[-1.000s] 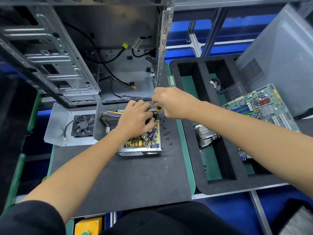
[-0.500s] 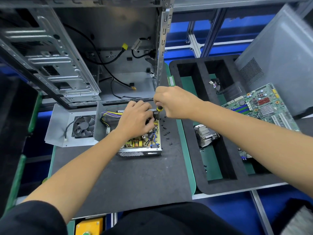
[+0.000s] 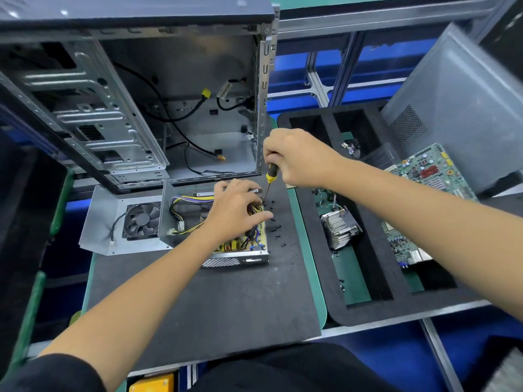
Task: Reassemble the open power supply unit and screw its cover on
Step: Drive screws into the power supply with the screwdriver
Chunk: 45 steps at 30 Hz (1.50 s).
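The open power supply unit (image 3: 240, 254) lies on the dark mat, its circuit board and coloured wires exposed. Its metal cover (image 3: 102, 222), with a fan (image 3: 141, 220) mounted in it, lies flat to the left. My left hand (image 3: 235, 210) rests on the unit's far right part, fingers bent down among the components. My right hand (image 3: 297, 158) grips a yellow-and-black screwdriver (image 3: 271, 175) upright, its tip at the unit's far right corner. Several small black screws (image 3: 276, 229) lie loose on the mat right of the unit.
An open computer case (image 3: 141, 108) stands behind the unit. To the right, a black foam tray (image 3: 368, 312) holds a heatsink (image 3: 341, 226) and a green motherboard (image 3: 430, 176). A grey side panel (image 3: 467, 94) leans at far right.
My right hand has lifted slightly, so more of the screwdriver handle shows. My left hand stays on the unit. The camera has tipped a little.
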### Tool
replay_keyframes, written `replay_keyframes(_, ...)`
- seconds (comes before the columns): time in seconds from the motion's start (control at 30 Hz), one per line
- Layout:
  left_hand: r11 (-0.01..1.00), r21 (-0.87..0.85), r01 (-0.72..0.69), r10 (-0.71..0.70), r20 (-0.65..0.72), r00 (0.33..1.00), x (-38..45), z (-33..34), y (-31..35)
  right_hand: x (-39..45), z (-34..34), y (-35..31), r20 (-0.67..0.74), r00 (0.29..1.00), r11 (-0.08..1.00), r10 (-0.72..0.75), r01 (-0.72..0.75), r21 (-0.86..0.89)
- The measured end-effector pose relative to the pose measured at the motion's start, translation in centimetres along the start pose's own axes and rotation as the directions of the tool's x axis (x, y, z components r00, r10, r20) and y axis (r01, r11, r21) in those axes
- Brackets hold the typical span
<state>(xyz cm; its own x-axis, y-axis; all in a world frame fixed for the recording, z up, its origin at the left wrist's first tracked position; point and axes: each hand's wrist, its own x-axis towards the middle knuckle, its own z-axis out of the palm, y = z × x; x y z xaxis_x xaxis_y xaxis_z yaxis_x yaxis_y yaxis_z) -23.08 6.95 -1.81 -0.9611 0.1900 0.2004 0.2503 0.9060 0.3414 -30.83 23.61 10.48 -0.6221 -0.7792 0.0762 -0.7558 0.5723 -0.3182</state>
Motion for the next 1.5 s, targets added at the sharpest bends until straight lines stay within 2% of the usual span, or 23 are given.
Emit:
replay_keyframes(0.27, 0.998, -0.013, 0.062, -0.062, -0.005, 0.998, 0.17, 0.05, 0.3, -0.09, 0.35, -0.42, -0.008, 1.0, 1.0, 0.01, -0.01, 0.029)
replay_keyframes(0.6, 0.998, -0.015, 0.058, -0.058, 0.005, 0.998, 0.13, 0.21, 0.18, 0.15, 0.29, -0.73, 0.067, 0.998, 1.0, 0.02, -0.02, 0.007)
replay_keyframes(0.77, 0.995, -0.057, 0.08, -0.083, -0.049, 0.995, 0.26, 0.29, 0.33, 0.2, 0.46, -0.82, 0.082, 0.997, 1.0, -0.006, 0.008, -0.028)
replay_keyframes(1.17, 0.997, -0.033, 0.069, -0.071, -0.072, 0.995, 0.2, 0.35, 0.47, 0.24, -0.28, -0.23, -0.008, 0.999, 0.999, 0.043, -0.043, 0.015)
replay_keyframes(1.33, 0.996, -0.048, 0.078, -0.082, -0.071, 0.994, 0.16, 0.4, 0.45, 0.07, -0.3, -0.45, -0.036, 0.994, 0.992, 0.099, -0.095, 0.084)
replay_keyframes(1.5, 0.994, -0.074, 0.076, -0.082, -0.085, 0.993, 0.01, 0.4, 0.52, 0.02, -0.28, -0.45, -0.055, 0.975, 0.964, 0.214, -0.202, 0.17)
